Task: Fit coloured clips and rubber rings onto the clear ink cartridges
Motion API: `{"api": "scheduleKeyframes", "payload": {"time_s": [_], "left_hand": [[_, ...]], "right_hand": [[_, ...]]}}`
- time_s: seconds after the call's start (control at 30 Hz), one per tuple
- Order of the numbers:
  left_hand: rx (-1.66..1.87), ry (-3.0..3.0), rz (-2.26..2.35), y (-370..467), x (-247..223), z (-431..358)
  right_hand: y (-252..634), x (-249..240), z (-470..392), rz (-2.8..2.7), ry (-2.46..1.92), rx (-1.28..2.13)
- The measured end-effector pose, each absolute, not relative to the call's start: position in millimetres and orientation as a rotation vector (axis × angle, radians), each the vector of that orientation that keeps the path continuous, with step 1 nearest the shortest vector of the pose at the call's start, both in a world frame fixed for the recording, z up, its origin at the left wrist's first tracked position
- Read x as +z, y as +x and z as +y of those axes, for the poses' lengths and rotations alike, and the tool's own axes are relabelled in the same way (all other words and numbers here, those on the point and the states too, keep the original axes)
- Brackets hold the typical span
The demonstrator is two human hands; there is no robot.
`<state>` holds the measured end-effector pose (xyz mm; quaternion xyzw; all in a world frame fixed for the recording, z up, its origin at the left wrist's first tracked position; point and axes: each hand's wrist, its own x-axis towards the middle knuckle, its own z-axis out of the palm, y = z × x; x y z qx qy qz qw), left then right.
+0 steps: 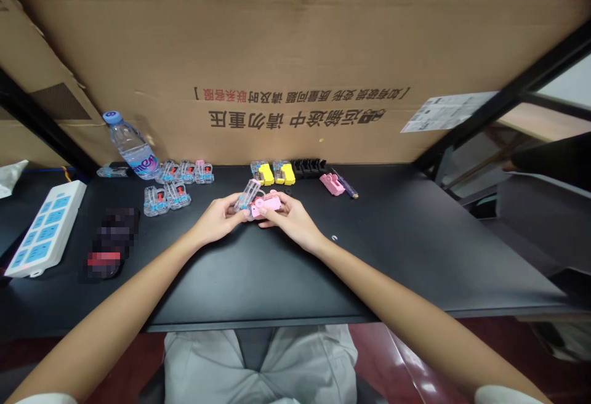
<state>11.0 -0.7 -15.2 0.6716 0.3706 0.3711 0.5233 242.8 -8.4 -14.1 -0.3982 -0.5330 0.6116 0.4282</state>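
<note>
On the left of the dark surface [397, 225] lies a white power strip [50, 228], then a water bottle [133, 148] beside clear plastic pieces [178, 195]. Mid-surface, the left hand [218, 219] has its grip clamped on a clear casing [250, 193]; against it, a pink part [268, 206] is pinched in the grip of the right hand [298, 222]. Behind sit yellow-backed pieces [285, 172]; farther right, another pink piece [332, 184].

clear cases grouped left [156, 201]: 5; yellow casings [287, 173]: 2; pink casings [269, 205]: 2; bottle [133, 145]: 1
</note>
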Motion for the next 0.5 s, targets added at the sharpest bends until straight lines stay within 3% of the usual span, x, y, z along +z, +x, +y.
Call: {"api": "scheduleKeyframes", "payload": {"time_s": [0.5], "left_hand": [[0.907,1.698,0.928,14.6,-12.2,-4.6]], "right_hand": [[241.1,-16.6,-9.4,-1.32,-1.004,1.498]]}}
